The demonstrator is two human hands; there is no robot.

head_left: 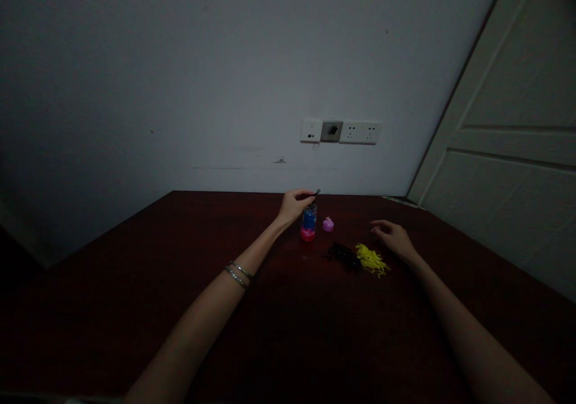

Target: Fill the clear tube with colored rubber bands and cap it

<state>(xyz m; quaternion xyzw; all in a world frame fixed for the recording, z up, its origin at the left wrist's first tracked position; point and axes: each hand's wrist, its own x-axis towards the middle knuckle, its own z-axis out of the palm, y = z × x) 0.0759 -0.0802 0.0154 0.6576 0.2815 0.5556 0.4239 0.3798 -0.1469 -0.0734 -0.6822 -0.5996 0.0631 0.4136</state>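
My left hand (296, 205) is closed in a pinch on a small black rubber band (317, 192), whose loop sticks out past the fingertips. Right below it, a clear jar (309, 224) stands upright, with blue contents above and pink ones at the bottom. Beside the jar sits a small pink lid (328, 224) with a knobbly top. My right hand (391, 236) rests at the table with fingers loosely stretched, holding nothing I can see. Nearest to it lies a heap of yellow rubber bands (371, 259), touching a heap of black rubber bands (344, 255).
The dark red-brown table (288, 332) reaches back to a pale wall (225, 92). Sockets and switch plates (341, 132) are set in the wall above the table's far edge. A white panelled door (508, 152) stands on the right.
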